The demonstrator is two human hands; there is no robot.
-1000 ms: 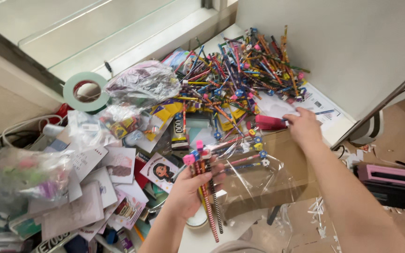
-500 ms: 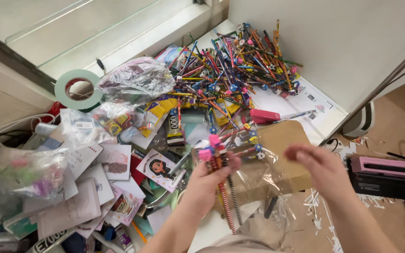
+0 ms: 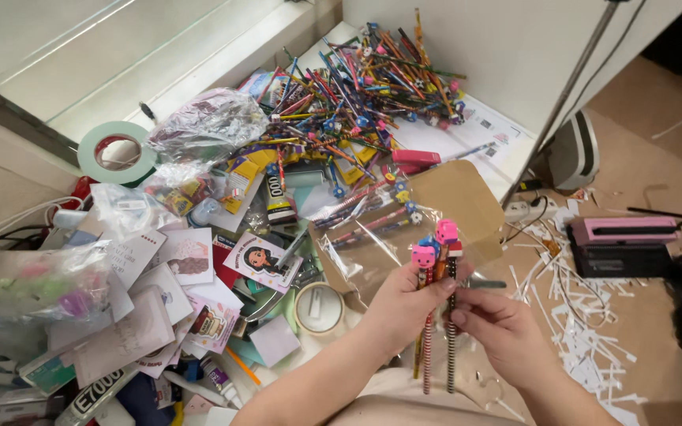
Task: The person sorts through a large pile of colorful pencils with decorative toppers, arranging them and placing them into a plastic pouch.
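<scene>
My left hand (image 3: pixel 404 304) grips a small bunch of striped pencils (image 3: pixel 434 268) with pink and blue figure toppers, held upright over the table's front edge. My right hand (image 3: pixel 495 331) touches the same pencils lower on their shafts, fingers pinched around one. Just behind the hands lie clear cellophane bags (image 3: pixel 372 229) holding more pencils, on a brown cardboard sheet (image 3: pixel 455 193). A big heap of coloured pencils (image 3: pixel 357 87) covers the far part of the table.
Green tape roll (image 3: pixel 116 154), crumpled plastic bags (image 3: pixel 199 126), printed cards (image 3: pixel 187 256), a glue tube (image 3: pixel 278 197), a small tape roll (image 3: pixel 319 308) and a pink stapler (image 3: pixel 416 156) crowd the table. On the floor at right: a pink-and-black box (image 3: pixel 621 244) and paper scraps (image 3: pixel 586 323).
My right hand came back from the pencil heap to the bunch. My left hand moved right and lifted the pencils; the view shifted a little.
</scene>
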